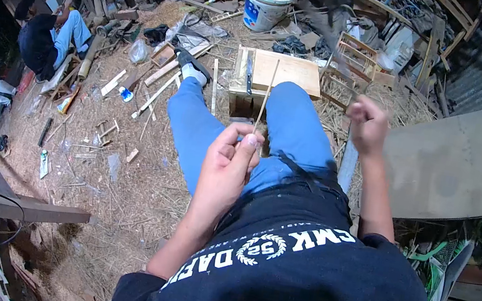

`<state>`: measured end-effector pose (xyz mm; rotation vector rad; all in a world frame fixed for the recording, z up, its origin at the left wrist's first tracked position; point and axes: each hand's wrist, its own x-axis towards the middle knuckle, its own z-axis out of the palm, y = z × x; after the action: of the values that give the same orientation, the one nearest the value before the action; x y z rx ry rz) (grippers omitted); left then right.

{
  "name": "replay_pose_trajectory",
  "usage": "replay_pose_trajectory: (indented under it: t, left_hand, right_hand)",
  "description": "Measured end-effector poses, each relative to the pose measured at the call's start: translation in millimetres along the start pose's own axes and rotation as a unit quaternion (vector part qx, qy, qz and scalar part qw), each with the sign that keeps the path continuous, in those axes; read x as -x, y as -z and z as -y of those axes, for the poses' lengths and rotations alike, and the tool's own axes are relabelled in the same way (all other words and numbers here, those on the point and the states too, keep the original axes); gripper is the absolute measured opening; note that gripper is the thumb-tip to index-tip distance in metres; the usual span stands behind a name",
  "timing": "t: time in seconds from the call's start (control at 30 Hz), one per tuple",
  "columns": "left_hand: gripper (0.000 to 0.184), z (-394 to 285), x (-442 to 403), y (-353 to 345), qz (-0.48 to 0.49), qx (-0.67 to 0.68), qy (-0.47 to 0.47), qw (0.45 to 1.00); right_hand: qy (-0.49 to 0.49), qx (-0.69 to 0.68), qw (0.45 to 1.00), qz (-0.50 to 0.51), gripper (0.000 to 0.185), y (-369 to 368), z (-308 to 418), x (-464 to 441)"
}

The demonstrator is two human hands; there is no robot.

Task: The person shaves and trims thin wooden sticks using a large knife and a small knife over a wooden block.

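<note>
A thin stick [266, 96] is pinched at its near end between the thumb and fingers of the left hand [230, 158], the nearer hand. Its long axis runs forward from that grip, towards the low wooden desk [240, 71] bearing a knife-like tool [249, 75]. The right hand [368, 125], well apart to the right, has curled, blurred fingers; whether they hold anything cannot be told.

Layout: bench [244, 59] before me, bucket [264, 14] beyond it.
Knife [249, 76] on bench, left of the board [289, 74]; stick [267, 97] in my left hand [229, 159], nearer me; my right hand [368, 126] farther right; two people [38, 48] far left.
</note>
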<state>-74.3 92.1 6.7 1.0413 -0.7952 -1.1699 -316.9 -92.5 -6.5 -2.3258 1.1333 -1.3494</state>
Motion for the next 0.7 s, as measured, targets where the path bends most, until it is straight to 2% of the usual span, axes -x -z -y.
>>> replay_pose_trajectory:
  t: [0.07,0.13,0.2,0.27,0.33,0.37,0.4,0.47,0.5,0.57,0.6,0.67,0.7]
  left_hand:
    - [0.017,-1.9,1.7,-5.5,0.007,-0.001,0.003,1.0]
    - [0.018,-4.0,1.1,-10.2,0.002,-0.033,0.032,0.999]
    - [0.02,-0.7,2.5,-10.1,-0.004,-0.039,0.052,0.998]
    - [0.019,6.2,6.2,-10.2,-0.047,-0.159,-0.071,0.984]
    - [0.017,4.5,8.5,-8.4,-0.075,-0.142,-0.05,0.986]
    - [0.017,-5.5,8.2,-5.4,-0.048,-0.129,-0.037,0.99]
    - [0.017,-13.6,8.0,-4.1,-0.02,-0.115,-0.023,0.993]
    - [0.021,-11.0,6.4,2.4,0.005,-0.067,-0.035,0.997]
    - [0.02,-8.4,7.0,2.9,0.0,-0.068,-0.033,0.997]
    - [0.019,-6.8,3.8,2.8,-0.007,-0.067,-0.035,0.997]
    - [0.019,-6.1,2.9,2.7,-0.004,-0.056,-0.028,0.998]
    - [0.018,-4.7,3.3,0.5,-0.002,-0.044,-0.016,0.999]
    - [0.018,-5.4,2.7,-2.8,-0.011,-0.058,-0.026,0.998]
  right_hand:
    - [0.032,0.016,0.998,0.052,0.063,-7.7,37.9,6.7]
    - [0.123,0.058,0.988,0.07,0.057,-24.3,49.2,16.0]
    - [0.208,0.045,0.971,0.112,0.063,-35.2,62.7,16.8]
    - [0.237,0.042,0.962,0.126,0.065,-33.7,79.1,10.0]
    - [0.255,0.06,0.959,0.108,0.065,-32.3,64.6,-3.5]
    - [0.253,0.074,0.962,0.07,0.065,-32.1,53.4,-11.4]
    - [0.211,0.084,0.971,0.078,0.069,-29.5,42.6,-17.0]
    - [0.032,0.073,0.996,0.049,0.073,-27.5,24.5,-27.5]
    - [0.031,0.075,0.996,0.049,0.073,-25.7,17.9,-25.3]
    - [-0.018,0.019,1.0,-0.016,0.064,-25.0,8.7,-25.9]
    - [-0.017,0.019,1.0,-0.014,0.064,-26.5,12.2,-22.7]
    - [0.062,-0.058,0.996,0.037,0.061,-32.6,30.3,-5.4]
    - [0.117,-0.05,0.991,0.04,0.06,-36.9,44.0,-0.8]
